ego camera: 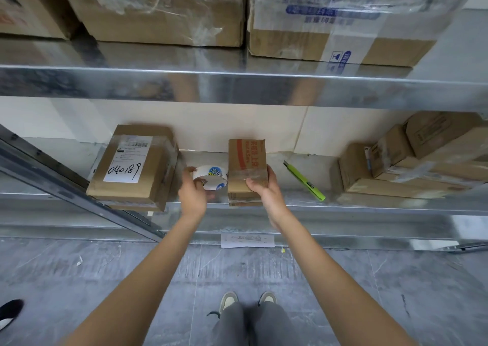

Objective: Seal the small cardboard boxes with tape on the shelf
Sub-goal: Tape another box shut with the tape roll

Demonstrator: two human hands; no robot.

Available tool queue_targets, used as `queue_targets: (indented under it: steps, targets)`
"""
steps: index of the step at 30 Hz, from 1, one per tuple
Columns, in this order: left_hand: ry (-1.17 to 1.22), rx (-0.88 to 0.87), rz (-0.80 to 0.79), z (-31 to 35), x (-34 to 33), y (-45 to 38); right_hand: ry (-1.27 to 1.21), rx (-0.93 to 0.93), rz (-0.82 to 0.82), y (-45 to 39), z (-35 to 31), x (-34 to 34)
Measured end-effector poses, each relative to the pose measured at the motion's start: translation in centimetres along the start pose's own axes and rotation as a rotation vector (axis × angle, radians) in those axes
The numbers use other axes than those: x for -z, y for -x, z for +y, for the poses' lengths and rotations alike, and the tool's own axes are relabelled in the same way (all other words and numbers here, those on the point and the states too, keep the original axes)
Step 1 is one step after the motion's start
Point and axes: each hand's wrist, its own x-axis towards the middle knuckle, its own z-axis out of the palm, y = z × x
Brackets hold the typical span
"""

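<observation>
A galvanised metal shelf (369,208) is running across the view, its bright front lip catching reflections, with a grey streaked floor (132,279) lying below. At centre, the small cardboard box (247,161) is sitting on the shelf, the right hand (260,187) gripping its near end. At its 9 o'clock, the left hand (192,192) is holding the tape roll (211,176). A green utility knife (303,180) is lying at the box's 3 o'clock. A labelled parcel (132,166) is resting farther left.
</observation>
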Motion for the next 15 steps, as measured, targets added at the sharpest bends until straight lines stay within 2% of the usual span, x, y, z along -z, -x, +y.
queue_targets:
  steps: [1,3,5,8,12,15]
  targets:
    - [0.211,0.162,0.026,0.0,-0.8,0.2,0.004,-0.018,-0.021,0.0,0.0,0.1]
    - [0.544,0.425,-0.025,-0.2,-2.4,0.4,0.006,-0.047,-0.055,0.1,-0.3,0.4]
    - [0.673,0.528,-0.091,-0.4,-3.3,0.6,0.026,-0.052,-0.065,0.3,-0.7,0.7]
    - [0.685,0.553,-0.115,-1.2,-3.9,0.3,0.15,0.036,-0.018,1.2,-0.9,0.7]
    - [0.652,0.547,-0.088,-1.7,-3.7,-0.4,0.799,0.307,0.08,2.7,0.1,0.5]
    - [0.609,0.506,-0.075,-1.7,-3.9,-0.4,1.111,0.31,0.16,3.2,0.3,-0.1]
